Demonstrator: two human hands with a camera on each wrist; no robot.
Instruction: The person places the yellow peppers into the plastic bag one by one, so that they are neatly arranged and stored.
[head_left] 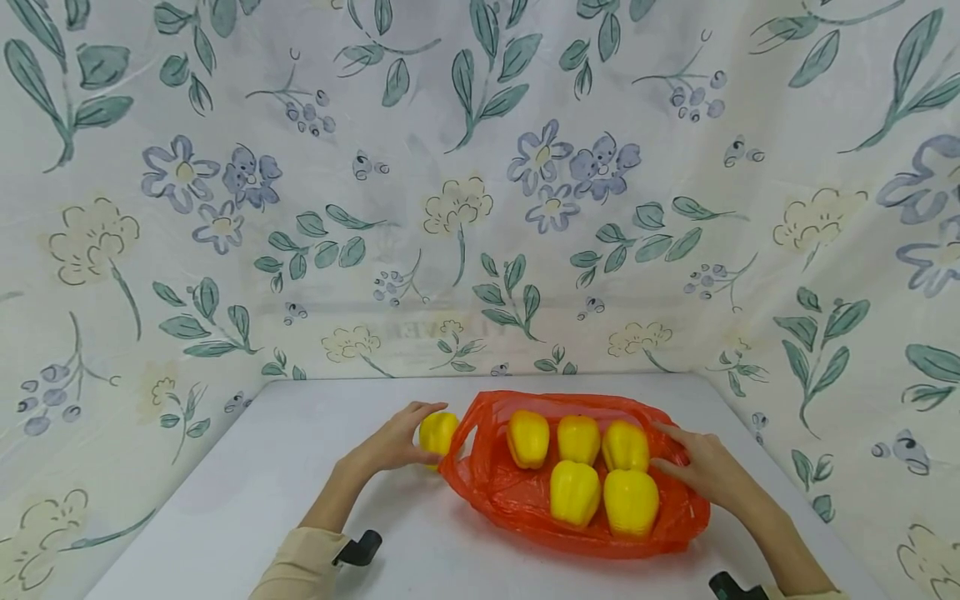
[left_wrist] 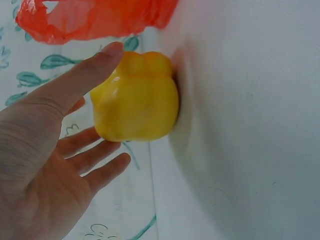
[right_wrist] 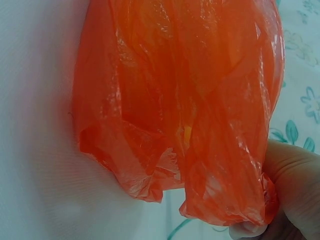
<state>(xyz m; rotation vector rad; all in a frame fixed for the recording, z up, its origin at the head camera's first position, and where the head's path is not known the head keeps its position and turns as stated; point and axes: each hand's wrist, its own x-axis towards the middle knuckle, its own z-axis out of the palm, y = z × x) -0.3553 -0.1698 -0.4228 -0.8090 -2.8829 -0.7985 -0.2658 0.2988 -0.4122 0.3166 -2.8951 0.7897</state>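
Observation:
An orange plastic bag [head_left: 517, 500] lies spread on the white table [head_left: 285, 475], with several yellow bell peppers [head_left: 574, 492] resting on it. One more yellow pepper [head_left: 438, 432] stands just left of the bag. My left hand [head_left: 422, 435] touches this pepper with the thumb on top and straight fingers behind it; the left wrist view shows the pepper [left_wrist: 137, 97] against the thumb of that hand [left_wrist: 117, 105]. At the bag's right edge, my right hand [head_left: 667, 454] pinches the plastic. In the right wrist view, bunched bag film [right_wrist: 190, 110] runs into that hand [right_wrist: 260, 220].
A floral cloth [head_left: 480, 208] hangs behind and along both sides of the table. Bare white tabletop shows to the left of the bag and in front of it. Black wrist mounts [head_left: 358, 547] sit on both forearms.

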